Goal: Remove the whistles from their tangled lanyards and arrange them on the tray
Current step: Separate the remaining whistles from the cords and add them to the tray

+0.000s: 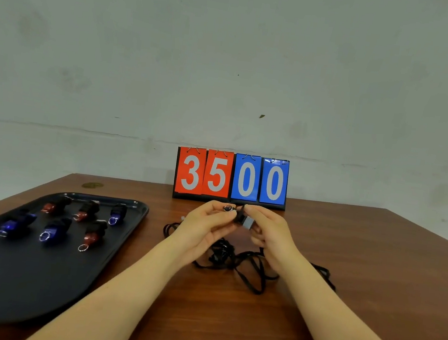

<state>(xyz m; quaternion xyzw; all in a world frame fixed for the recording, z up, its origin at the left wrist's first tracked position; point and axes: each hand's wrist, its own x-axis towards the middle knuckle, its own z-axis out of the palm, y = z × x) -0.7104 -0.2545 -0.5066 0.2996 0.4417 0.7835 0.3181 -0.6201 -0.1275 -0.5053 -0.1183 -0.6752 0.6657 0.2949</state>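
Both hands pinch whistle (244,221): left hand (205,224) at ring, right hand (269,232) on body.

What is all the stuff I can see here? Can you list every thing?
whistles on tray: six, three red and three blue, in two rows
tray: one, black, left side of table
held whistle: one, grey and black, between both hands
lanyards: tangled pile, black, on the table under the hands
scoreboard: one, red 3 5 and blue 0 0, back edge of the table
table: one, brown wood
left hand: pinches ring end
right hand: grips whistle
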